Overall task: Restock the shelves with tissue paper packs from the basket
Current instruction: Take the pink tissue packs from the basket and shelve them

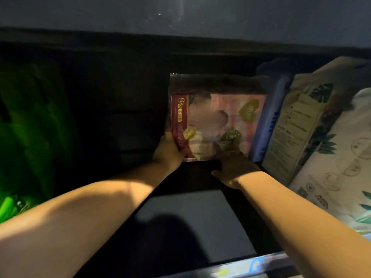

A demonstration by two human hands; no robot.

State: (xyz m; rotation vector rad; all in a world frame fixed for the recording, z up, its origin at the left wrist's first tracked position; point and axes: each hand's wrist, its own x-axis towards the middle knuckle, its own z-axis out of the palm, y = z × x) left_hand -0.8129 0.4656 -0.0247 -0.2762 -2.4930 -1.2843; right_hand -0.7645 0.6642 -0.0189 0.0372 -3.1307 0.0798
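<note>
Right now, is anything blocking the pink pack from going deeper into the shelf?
Nothing visible does. The left hand and right hand are on the pink pack; the shelf behind it is dark but shows nothing. A blue pack stands just right of it.

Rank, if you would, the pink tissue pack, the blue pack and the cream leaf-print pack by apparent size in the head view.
1. pink tissue pack: broad face showing.
2. cream leaf-print pack: close behind, but nearer the camera, so unsure.
3. blue pack: only a narrow edge shows.
</note>
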